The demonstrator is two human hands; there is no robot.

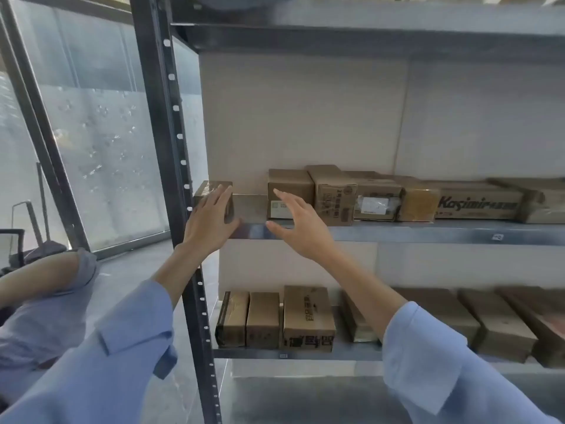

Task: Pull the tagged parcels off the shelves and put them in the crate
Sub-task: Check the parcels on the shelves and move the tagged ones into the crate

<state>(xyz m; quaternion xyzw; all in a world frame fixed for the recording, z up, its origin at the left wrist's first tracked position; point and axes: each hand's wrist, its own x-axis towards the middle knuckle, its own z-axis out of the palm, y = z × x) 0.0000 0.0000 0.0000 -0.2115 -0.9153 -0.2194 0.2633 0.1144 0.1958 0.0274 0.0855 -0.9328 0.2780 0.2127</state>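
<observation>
Head view, left hand (211,218) flat on end parcel (207,187), hiding its face, right hand (298,228) spread midair

I note bare shelf (249,209) between left hand (211,221) and right hand (298,228); black upright (165,133) crowds the left hand's outer side.

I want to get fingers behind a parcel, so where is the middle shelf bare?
One bare gap: between the end box your left hand touches and the labelled box beyond your right hand. Rightward, parcels sit packed.
</observation>
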